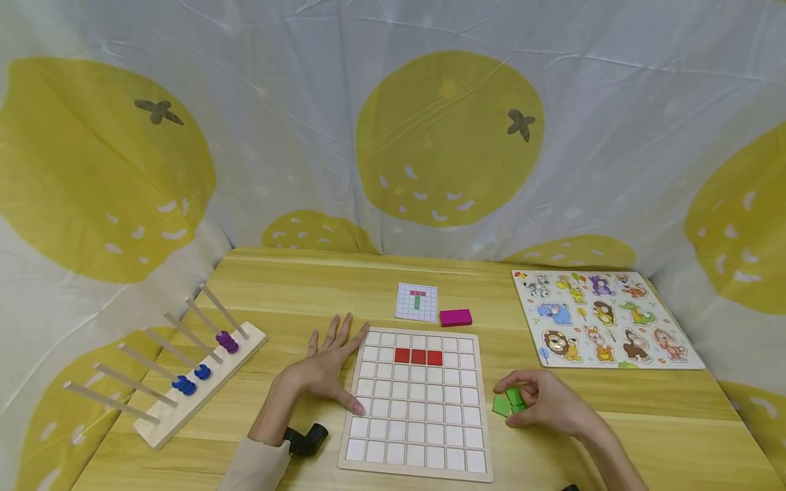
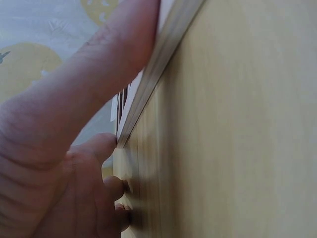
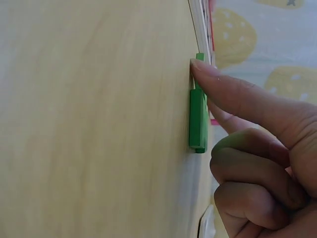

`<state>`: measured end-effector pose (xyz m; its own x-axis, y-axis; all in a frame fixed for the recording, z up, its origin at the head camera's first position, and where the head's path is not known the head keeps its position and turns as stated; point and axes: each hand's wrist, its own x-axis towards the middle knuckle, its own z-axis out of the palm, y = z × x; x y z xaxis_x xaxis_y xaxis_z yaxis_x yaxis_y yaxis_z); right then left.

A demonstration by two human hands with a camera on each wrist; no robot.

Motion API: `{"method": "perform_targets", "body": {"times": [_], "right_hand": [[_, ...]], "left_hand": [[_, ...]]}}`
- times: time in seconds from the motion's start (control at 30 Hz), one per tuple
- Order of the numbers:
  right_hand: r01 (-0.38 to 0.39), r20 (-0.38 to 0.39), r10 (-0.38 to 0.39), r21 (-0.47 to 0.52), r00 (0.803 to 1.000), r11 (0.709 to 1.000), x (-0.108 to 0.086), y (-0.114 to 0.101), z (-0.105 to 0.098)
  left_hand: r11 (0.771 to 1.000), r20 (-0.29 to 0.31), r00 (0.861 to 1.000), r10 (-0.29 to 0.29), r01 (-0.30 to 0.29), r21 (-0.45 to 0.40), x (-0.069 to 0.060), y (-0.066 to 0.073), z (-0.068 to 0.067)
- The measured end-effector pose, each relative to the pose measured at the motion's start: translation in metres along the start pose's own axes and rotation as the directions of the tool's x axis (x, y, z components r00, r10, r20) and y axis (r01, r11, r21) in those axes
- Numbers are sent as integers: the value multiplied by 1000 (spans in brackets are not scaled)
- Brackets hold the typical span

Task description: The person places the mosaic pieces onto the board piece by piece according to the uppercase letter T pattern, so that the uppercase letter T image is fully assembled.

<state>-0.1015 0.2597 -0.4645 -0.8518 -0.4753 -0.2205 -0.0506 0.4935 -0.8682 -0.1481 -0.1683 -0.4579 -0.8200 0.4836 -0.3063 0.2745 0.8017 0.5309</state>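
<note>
A wooden grid board (image 1: pixel 484 436) with white squares lies in the middle of the table, three red square tiles (image 1: pixel 418 356) side by side in its second row. My left hand (image 1: pixel 322 372) is spread along the board's left side. Its thumb (image 2: pixel 119 44) rests on the board's edge and its index fingertip touches near the upper left corner. To the right of the board, my right hand (image 1: pixel 552 402) pinches small green tiles (image 1: pixel 501 406) between thumb and index finger, low at the tabletop. In the right wrist view the other fingers are curled beside the green tiles (image 3: pixel 197 119).
Behind the board lie a pattern card (image 1: pixel 417 302) with a red and green T and a magenta block (image 1: pixel 456 318). An animal puzzle board (image 1: pixel 614 320) is at the right. A peg stand (image 1: pixel 202 389) with blue and purple beads stands at the left.
</note>
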Motion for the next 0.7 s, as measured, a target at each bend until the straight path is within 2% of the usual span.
{"method": "perform_targets", "body": {"times": [0.33, 0.5, 0.7], "right_hand": [[-75, -87, 68, -80, 994, 994, 3, -6, 6], [-76, -90, 67, -98, 994, 992, 4, -7, 7], [-81, -158, 62, -114, 985, 990, 8, -12, 3]], "left_hand": [[1000, 4, 1000, 1, -1, -8, -2, 1, -1], [1000, 6, 1000, -4, 4, -4, -1, 1, -1], [1000, 5, 1000, -5, 5, -8, -1, 1, -1]]}}
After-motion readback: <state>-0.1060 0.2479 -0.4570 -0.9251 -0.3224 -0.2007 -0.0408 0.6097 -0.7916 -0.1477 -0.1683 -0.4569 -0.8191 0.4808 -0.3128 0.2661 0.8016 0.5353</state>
